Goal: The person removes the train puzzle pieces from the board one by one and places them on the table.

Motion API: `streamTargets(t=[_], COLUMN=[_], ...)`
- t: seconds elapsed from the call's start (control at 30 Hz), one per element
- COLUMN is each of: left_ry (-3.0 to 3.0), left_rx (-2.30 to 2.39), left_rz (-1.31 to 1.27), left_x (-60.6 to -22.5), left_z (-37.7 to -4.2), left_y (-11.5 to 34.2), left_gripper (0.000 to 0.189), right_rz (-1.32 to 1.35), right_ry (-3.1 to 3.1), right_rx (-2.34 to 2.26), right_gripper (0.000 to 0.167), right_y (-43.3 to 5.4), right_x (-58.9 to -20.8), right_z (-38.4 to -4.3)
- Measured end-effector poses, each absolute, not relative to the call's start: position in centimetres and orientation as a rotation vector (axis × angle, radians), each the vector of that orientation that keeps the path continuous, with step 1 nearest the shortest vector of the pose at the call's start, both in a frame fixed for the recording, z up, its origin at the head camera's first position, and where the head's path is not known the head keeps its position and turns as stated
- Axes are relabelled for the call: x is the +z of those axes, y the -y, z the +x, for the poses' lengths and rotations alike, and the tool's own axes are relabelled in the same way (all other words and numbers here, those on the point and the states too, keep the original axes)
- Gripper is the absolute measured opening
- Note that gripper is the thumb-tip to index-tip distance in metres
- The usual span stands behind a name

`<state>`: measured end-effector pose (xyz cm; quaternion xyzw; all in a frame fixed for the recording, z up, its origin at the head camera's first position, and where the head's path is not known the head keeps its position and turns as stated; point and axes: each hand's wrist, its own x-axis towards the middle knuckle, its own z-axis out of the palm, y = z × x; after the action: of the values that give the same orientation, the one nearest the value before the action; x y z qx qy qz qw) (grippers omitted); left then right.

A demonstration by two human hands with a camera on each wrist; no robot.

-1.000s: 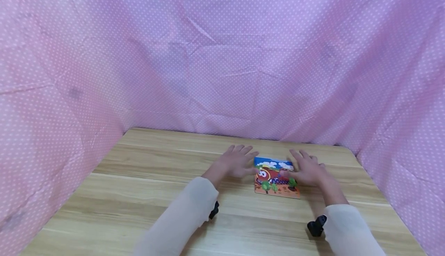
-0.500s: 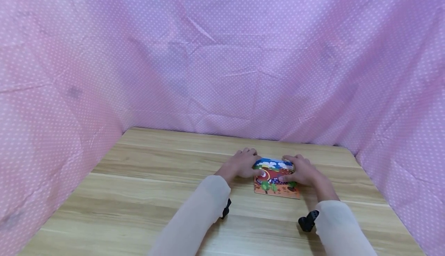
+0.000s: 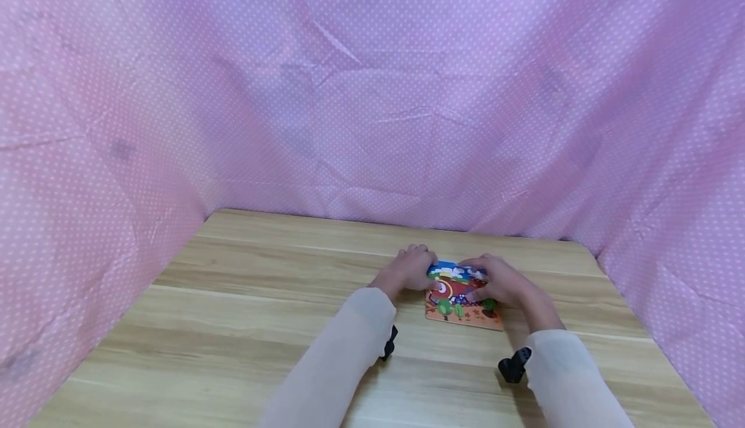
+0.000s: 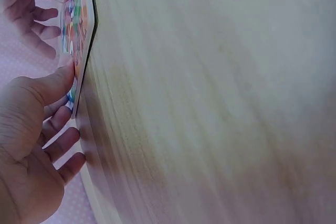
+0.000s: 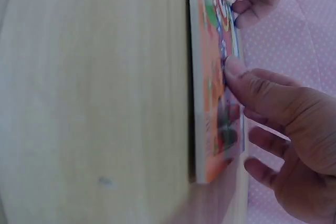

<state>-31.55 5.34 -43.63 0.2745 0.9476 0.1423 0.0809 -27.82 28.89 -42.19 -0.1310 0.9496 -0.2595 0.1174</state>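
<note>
A flat, square picture board printed with a cartoon train, clouds and trees lies on the wooden table. At its left side my left hand holds the edge, thumb over the picture and fingers bent at the far left corner. My right hand grips from the right, its thumb on the printed face and a finger reaching over the top part. In the left wrist view, the left thumb touches the printed face. The right wrist view has the right thumb pressing on the board, whose pale edge shows.
Pink polka-dot cloth hangs behind the table and along both sides. Bare wood tabletop stretches left of and in front of the board. Black wrist devices sit at the sleeve cuffs.
Both hands have come inward from hovering spread beside the board to touching it. Their fingers have bent, and the right hand's finger has moved further left over the top. The board stays put.
</note>
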Motion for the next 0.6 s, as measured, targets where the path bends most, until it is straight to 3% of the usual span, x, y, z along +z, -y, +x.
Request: streamTargets(t=[0.17,0.6], left_ry=[-2.839,-2.836], left_rx=[0.419,0.542], left_rz=[0.814,0.743], left_x=[-43.61,-43.56], left_z=[-31.75,-32.32], left_y=[-5.47,-5.37], left_gripper=[0.056,0.054], right_rz=[-0.416,-0.373], right_ry=[-2.724,-2.685], right_rx=[-0.798,-0.826], right_gripper=[0.048,0.054], right_y=[-28.47,-28.42], right_x=[-41.98,-42.28], right_z=[-27.89,-28.22])
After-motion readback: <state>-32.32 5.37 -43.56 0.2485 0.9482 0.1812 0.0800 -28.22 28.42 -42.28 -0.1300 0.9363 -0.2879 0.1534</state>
